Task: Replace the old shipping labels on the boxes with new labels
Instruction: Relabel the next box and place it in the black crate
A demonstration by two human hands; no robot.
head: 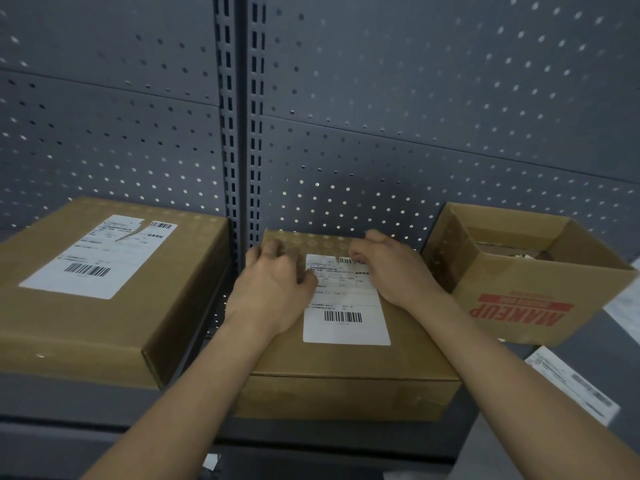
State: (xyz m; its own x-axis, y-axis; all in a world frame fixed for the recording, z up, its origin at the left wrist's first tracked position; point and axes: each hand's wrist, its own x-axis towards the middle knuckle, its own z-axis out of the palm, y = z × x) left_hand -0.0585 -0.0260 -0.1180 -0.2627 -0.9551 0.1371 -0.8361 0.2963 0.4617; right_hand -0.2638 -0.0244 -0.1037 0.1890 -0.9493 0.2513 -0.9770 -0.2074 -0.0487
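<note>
A closed cardboard box (346,362) lies on the shelf in front of me with a white shipping label (346,306) stuck on its top. My left hand (273,289) rests on the box top with bent fingers, its fingertips at the label's left edge. My right hand (391,268) covers the label's top right corner, fingers curled down and pinching at that corner. The corner itself is hidden under the fingers. To the left lies a second closed box (104,323), whose label (100,258) is torn near its top edge.
An open cardboard box (540,292) printed MAKEUP stands at the right. A loose label sheet (571,382) lies on the grey surface in front of it. A pegboard wall (381,98) and slotted post (239,133) close the back. A paper scrap (211,460) lies below.
</note>
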